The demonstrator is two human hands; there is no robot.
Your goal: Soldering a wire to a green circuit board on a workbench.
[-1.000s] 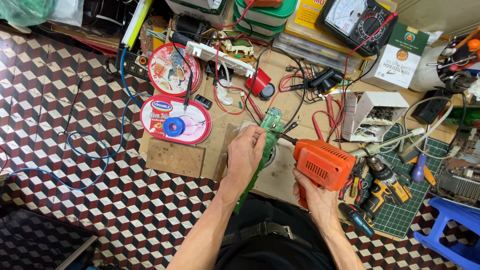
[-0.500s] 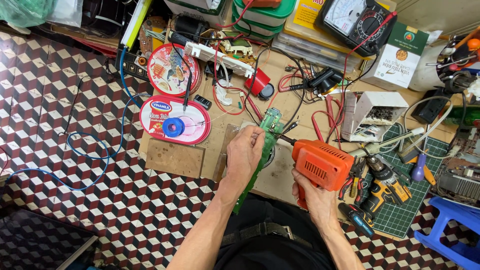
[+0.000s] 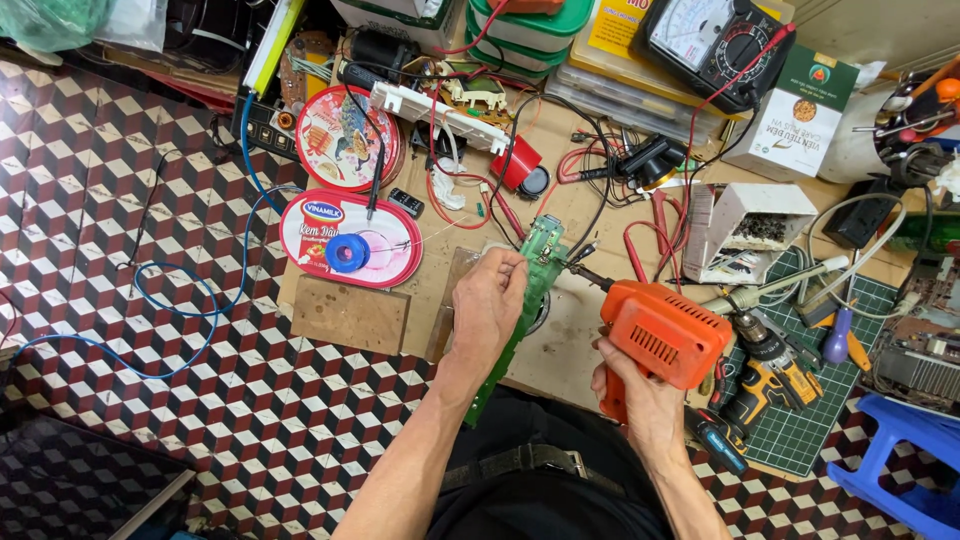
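My left hand (image 3: 487, 302) grips a long, narrow green circuit board (image 3: 541, 252), holding it tilted over a low wooden work board (image 3: 590, 340). My right hand (image 3: 633, 390) is wrapped around the handle of an orange soldering gun (image 3: 660, 332). The gun's dark tip (image 3: 582, 274) points left and touches the upper part of the circuit board. A reel of solder on a blue spool (image 3: 348, 253) lies on an oval red tin lid left of my left hand, its wire stretching toward the board.
A yellow and black cordless drill (image 3: 765, 377) lies on a green cutting mat (image 3: 805, 425) at the right. An analogue multimeter (image 3: 712, 40), a white parts box (image 3: 750, 228), a round red tin (image 3: 338, 150), cables and a blue stool (image 3: 900, 465) crowd the area.
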